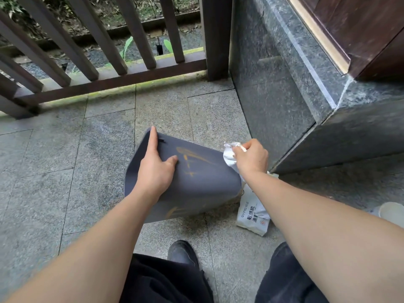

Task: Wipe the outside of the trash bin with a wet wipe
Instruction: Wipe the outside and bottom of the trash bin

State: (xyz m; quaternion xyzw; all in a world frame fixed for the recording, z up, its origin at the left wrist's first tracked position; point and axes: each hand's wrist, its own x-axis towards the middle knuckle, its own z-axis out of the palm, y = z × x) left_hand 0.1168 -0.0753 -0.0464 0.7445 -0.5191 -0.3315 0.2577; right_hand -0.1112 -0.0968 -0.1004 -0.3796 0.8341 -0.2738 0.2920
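Trash bin (196, 184), dark grey with smooth matte walls and rounded corners, lies tilted on a speckled grey stone-tile floor (98, 149), its flat side facing up and streaked with orange-yellow marks. It sits near the middle of the view, just in front of the person's dark shoe (182, 251) and dark trousers. The left hand (156, 167) rests open and flat on the bin's upper wall, forefinger stretched to the far edge, thumb spread across the surface. The right hand (251, 157) is closed around a crumpled white wet wipe (229, 154), held at the bin's right edge; whether the wipe touches the bin cannot be told. Beside the bin on the right, partly under the right forearm, lies a soft white wipe packet (253, 217) with printed lettering. Close on the right rises a polished dark stone block (284, 95) with a sharp corner, leaving little room on that side. Behind the bin stands a dark slatted railing (109, 62). Open floor spreads to the left.
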